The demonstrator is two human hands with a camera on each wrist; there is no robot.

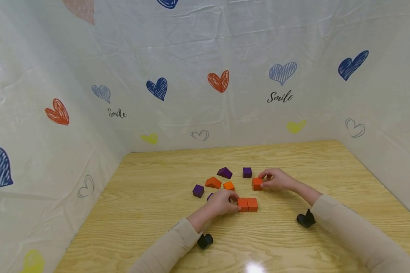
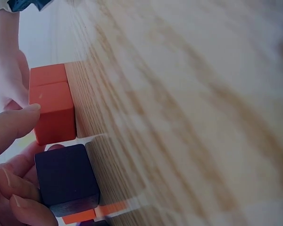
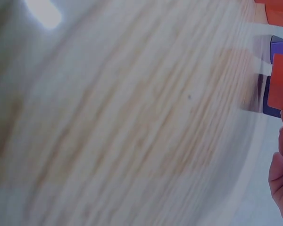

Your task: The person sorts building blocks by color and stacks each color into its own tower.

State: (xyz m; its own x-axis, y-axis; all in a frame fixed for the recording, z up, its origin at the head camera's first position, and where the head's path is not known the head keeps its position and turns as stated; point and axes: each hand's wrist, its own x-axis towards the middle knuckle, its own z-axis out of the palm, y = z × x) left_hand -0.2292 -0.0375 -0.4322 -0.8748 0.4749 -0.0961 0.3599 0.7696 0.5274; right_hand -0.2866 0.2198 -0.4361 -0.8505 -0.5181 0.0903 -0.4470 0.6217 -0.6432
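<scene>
Two red-orange cubes stand side by side on the table; the right one [image 1: 252, 204] touches the left one [image 1: 242, 205]. My left hand [image 1: 221, 201] pinches that left cube, its thumb [image 2: 19, 126] lying on the cube in the left wrist view. Beneath the curled fingers of this hand is a dark purple cube [image 2: 66, 176], mostly hidden in the head view. Farther back and to the right, my right hand [image 1: 276, 179] grips another red-orange cube [image 1: 257, 184] between thumb and fingers. Whether this cube touches the table I cannot tell.
Behind the left hand lie an orange block [image 1: 229, 185], an orange wedge-like block [image 1: 213, 182], a purple wedge-like block [image 1: 224, 173] and a purple cube [image 1: 198, 191]. Another purple cube [image 1: 247, 172] stands behind the right hand's cube. A heart-printed curtain [image 1: 177, 117] borders the wooden table [image 1: 140, 197].
</scene>
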